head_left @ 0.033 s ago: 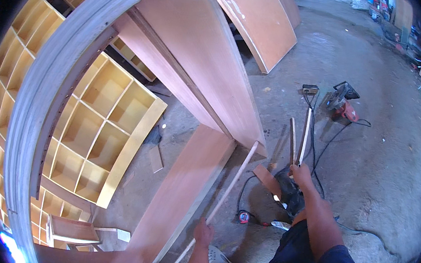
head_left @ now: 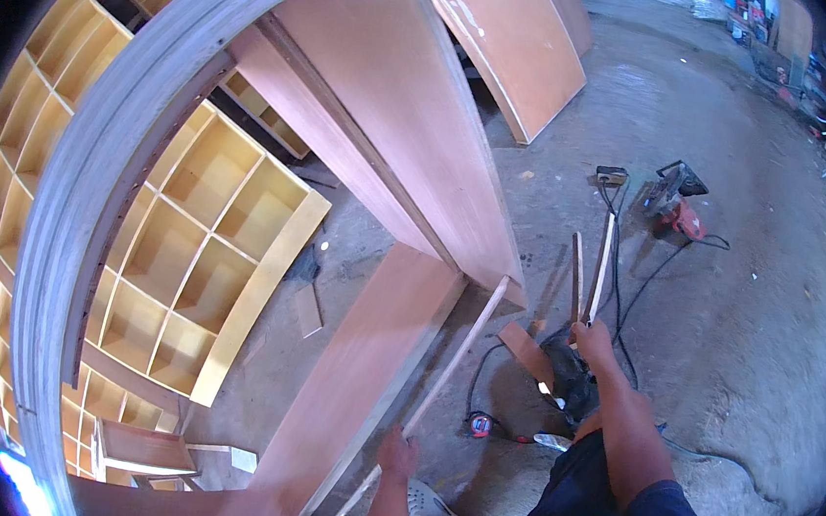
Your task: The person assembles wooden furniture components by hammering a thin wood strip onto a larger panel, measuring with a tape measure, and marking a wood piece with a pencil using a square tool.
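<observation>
My left hand [head_left: 399, 453] is closed around a long thin wooden strip [head_left: 458, 355]. The strip slants away from me beside a reddish-brown wooden panel [head_left: 348, 380], its far end at the foot of an upright panel [head_left: 434, 132]. Further right, my right hand [head_left: 594, 341] grips the near ends of two shorter wooden strips, a pale-edged one [head_left: 603, 260] and a darker one [head_left: 578, 272], which point away from me. Below that hand lies a black object [head_left: 574, 385] that I cannot make out, with a short board [head_left: 525, 354] beside it.
A red and black power saw [head_left: 680, 217] sits on the concrete floor, its cables trailing toward me. Near my feet is a tape measure [head_left: 480, 424]. Yellowish compartment shelves [head_left: 207, 250] stand on the left, behind a large curved-looking grey wooden edge [head_left: 65, 198].
</observation>
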`<action>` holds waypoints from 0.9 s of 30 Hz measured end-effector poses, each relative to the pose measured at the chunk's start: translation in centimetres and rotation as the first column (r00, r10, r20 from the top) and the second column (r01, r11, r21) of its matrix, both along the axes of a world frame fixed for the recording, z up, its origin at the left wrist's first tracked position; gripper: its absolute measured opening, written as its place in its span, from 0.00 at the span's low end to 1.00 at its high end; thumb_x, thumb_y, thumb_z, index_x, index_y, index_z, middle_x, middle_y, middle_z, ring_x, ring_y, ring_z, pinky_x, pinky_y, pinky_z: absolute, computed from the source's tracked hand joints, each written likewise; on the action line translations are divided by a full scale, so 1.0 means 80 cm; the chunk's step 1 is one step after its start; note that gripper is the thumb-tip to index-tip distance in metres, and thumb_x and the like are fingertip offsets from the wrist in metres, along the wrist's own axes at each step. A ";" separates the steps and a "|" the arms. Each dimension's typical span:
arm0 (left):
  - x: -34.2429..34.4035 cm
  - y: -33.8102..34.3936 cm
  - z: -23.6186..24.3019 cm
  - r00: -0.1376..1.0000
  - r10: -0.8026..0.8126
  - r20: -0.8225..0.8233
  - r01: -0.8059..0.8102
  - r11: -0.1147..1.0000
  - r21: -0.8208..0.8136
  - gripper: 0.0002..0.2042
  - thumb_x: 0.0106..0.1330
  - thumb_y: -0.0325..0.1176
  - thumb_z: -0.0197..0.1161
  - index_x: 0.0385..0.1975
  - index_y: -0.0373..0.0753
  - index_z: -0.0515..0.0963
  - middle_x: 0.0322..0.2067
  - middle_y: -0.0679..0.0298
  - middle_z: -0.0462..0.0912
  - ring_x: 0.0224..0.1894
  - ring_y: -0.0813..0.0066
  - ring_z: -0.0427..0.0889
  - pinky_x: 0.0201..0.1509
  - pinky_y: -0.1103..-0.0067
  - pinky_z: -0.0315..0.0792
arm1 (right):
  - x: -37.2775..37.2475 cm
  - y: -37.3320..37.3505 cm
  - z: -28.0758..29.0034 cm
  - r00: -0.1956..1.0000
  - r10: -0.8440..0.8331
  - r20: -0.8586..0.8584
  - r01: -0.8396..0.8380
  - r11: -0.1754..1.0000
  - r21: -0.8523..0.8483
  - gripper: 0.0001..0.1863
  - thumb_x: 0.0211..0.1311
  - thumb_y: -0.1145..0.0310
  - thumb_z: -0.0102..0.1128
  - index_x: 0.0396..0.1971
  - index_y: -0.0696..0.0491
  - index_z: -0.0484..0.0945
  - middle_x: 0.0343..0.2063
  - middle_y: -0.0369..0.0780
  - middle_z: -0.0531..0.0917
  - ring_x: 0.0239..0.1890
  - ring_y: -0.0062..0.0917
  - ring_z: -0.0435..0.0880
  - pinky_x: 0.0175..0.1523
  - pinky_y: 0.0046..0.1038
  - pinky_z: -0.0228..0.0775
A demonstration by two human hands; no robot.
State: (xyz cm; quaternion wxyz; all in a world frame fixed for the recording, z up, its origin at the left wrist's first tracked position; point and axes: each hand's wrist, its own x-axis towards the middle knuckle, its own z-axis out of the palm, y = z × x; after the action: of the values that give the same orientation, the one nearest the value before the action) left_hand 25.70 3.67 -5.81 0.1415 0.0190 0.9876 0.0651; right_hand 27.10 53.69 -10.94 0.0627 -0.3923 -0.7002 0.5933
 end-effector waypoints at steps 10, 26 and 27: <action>-0.059 -0.037 0.077 0.990 0.008 -0.142 -0.020 0.997 -0.078 0.27 0.64 0.55 0.65 0.51 0.36 0.82 0.41 0.45 0.89 0.45 0.44 0.89 0.50 0.53 0.81 | -0.038 -0.010 -0.073 0.965 -0.039 0.260 -0.092 0.876 0.473 0.17 0.63 0.58 0.62 0.28 0.58 0.88 0.25 0.49 0.89 0.38 0.43 0.92 0.47 0.44 0.81; -0.017 -0.048 0.110 1.000 0.011 0.008 -0.010 0.999 -0.053 0.25 0.59 0.56 0.65 0.39 0.38 0.88 0.36 0.46 0.89 0.41 0.46 0.89 0.49 0.54 0.82 | -0.072 -0.058 -0.084 0.953 0.230 0.197 -0.287 0.894 0.344 0.22 0.64 0.60 0.62 0.46 0.66 0.82 0.42 0.62 0.87 0.51 0.61 0.85 0.54 0.51 0.77; -0.030 -0.026 0.124 0.999 -0.034 -0.009 0.034 0.999 -0.017 0.24 0.59 0.55 0.66 0.38 0.37 0.88 0.36 0.46 0.89 0.40 0.46 0.89 0.48 0.54 0.82 | -0.076 -0.016 -0.108 0.955 0.240 0.176 -0.291 0.878 0.381 0.21 0.64 0.60 0.61 0.43 0.67 0.82 0.40 0.63 0.86 0.51 0.61 0.85 0.53 0.51 0.77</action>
State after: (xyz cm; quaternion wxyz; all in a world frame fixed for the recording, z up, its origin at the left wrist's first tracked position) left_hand 23.31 1.58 4.08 0.1381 0.0350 0.9883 0.0541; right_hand 21.03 52.43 -19.55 0.0167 -0.3070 -0.8567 0.4141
